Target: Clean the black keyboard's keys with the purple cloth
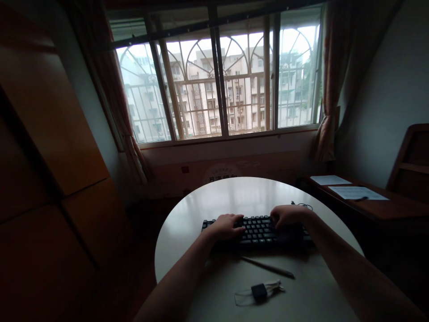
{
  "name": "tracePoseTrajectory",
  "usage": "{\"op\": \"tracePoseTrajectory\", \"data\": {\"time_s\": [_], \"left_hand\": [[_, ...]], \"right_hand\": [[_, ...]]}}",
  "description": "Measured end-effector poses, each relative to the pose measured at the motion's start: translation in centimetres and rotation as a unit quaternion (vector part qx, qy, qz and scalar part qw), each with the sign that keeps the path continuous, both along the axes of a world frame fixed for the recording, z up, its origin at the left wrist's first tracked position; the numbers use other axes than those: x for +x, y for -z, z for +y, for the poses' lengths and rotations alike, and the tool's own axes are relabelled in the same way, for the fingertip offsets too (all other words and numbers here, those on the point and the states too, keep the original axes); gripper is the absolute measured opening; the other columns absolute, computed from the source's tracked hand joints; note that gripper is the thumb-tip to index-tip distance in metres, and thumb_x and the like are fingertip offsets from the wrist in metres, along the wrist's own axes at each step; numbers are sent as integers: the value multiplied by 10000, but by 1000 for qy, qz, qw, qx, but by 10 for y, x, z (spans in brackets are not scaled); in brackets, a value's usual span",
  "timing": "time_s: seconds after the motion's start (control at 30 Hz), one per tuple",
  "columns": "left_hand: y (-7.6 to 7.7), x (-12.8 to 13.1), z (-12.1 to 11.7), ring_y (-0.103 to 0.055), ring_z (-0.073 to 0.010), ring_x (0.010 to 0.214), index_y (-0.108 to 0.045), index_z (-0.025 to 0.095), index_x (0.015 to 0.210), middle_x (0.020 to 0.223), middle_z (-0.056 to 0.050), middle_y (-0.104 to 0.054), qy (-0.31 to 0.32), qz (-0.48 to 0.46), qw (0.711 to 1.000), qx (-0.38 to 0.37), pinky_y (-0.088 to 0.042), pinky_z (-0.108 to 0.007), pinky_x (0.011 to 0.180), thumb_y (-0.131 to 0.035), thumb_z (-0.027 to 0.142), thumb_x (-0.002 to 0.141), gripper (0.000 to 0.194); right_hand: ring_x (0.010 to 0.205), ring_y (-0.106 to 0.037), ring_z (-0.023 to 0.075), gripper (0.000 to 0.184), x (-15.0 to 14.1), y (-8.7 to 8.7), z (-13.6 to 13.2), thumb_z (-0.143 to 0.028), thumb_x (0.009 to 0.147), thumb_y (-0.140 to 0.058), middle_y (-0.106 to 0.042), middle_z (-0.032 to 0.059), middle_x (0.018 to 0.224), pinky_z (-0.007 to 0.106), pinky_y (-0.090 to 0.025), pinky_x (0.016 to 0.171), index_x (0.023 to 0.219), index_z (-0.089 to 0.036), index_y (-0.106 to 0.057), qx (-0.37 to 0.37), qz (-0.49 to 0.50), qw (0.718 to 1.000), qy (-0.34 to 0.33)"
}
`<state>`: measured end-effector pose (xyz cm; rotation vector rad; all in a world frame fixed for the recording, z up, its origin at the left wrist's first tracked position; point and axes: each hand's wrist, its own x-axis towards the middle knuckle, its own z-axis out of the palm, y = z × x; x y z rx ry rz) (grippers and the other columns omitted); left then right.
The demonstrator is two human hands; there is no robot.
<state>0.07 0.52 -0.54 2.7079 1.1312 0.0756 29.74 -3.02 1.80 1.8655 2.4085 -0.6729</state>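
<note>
A black keyboard [256, 231] lies across the round white table. My left hand [227, 226] rests on its left part, fingers stretched out over the keys and the thumb pointing right. Over the keyboard's right part, my right hand [287, 215] is closed, its fingers curled down toward the keys. A dark patch below that hand may be a cloth or shadow; I cannot tell. A thin stick-like tool [268, 267] lies in front of the keyboard. Nearer to me is a small black block [259, 293] with wire loops on one side and pale prongs on the other.
A thin dark cable [303, 206] lies behind my right forearm on the white table [177, 237]. To the right, a brown wooden desk [355, 208] bears paper sheets [357, 193] and a dark pen [362, 198]. Wooden cabinets [50, 134] stand left; a barred window [217, 89] is ahead.
</note>
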Motion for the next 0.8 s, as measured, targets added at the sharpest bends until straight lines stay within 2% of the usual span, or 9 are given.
{"op": "tracePoseTrajectory", "data": {"time_s": [0.17, 0.3, 0.37, 0.47, 0.53, 0.6, 0.7, 0.8], "left_hand": [[-2, 0, -2, -496, -330, 1279, -435, 284, 1469, 1412, -87, -549, 2, 4, 1000, 1, -374, -428, 1066, -482, 638, 898, 673], [-5, 0, -4, -501, -333, 1271, -436, 281, 1470, 1415, -89, -546, 2, 5, 1000, 0, -385, -432, 1056, -478, 635, 899, 673], [-6, 0, -4, -502, -335, 1268, -436, 286, 1469, 1416, -85, -545, 1, 5, 1000, -4, -393, -435, 1047, -477, 643, 897, 676], [-5, 0, -4, -498, -337, 1271, -440, 286, 1467, 1416, -86, -545, 3, 2, 1000, -6, -395, -436, 1045, -480, 648, 893, 679], [-5, 1, -3, -499, -332, 1272, -444, 289, 1463, 1412, -85, -549, 2, 0, 1000, -4, -392, -430, 1048, -485, 642, 893, 671], [-4, 1, -2, -501, -329, 1271, -447, 290, 1460, 1409, -84, -551, 0, 0, 1000, -2, -385, -429, 1055, -493, 630, 893, 663], [-4, 1, -2, -497, -330, 1276, -446, 283, 1460, 1410, -85, -551, -1, 3, 1000, 0, -372, -436, 1067, -497, 616, 895, 658], [-4, -1, -1, -488, -331, 1286, -444, 289, 1462, 1413, -79, -548, -4, 0, 1000, -5, -377, -433, 1063, -490, 631, 894, 664]], "right_hand": [[756, -618, 215, 237, 14, 1, 4, -320, 649, -727, -688, 39, 795, 270, -396, 595, 828, -169, -696, 6, 12, 1000, 10], [721, -603, 200, 238, 43, -7, -3, -339, 638, -746, -658, 35, 746, 259, -400, 578, 761, -162, -644, 38, 39, 996, 71], [689, -590, 187, 285, 59, -18, -17, -398, 648, -748, -638, 33, 716, 254, -405, 556, 725, -166, -602, 51, 88, 991, 88], [613, -567, 169, 387, 76, -41, -50, -539, 699, -713, -605, 14, 670, 254, -412, 514, 762, -188, -563, 42, 211, 974, 69], [595, -555, 170, 434, 79, -54, -71, -604, 709, -697, -589, 11, 657, 259, -414, 497, 774, -197, -558, 43, 245, 966, 65], [640, -564, 173, 444, 74, -58, -82, -588, 682, -742, -588, 12, 681, 260, -441, 545, 725, -190, -550, 46, 247, 967, 33], [708, -581, 181, 371, 57, -45, -74, -502, 701, -749, -618, 17, 743, 248, -449, 602, 755, -176, -581, 26, 235, 972, -10], [748, -593, 187, 227, 34, -18, -52, -378, 733, -701, -647, 17, 780, 241, -435, 633, 800, -176, -621, 69, 172, 983, 14]]}}
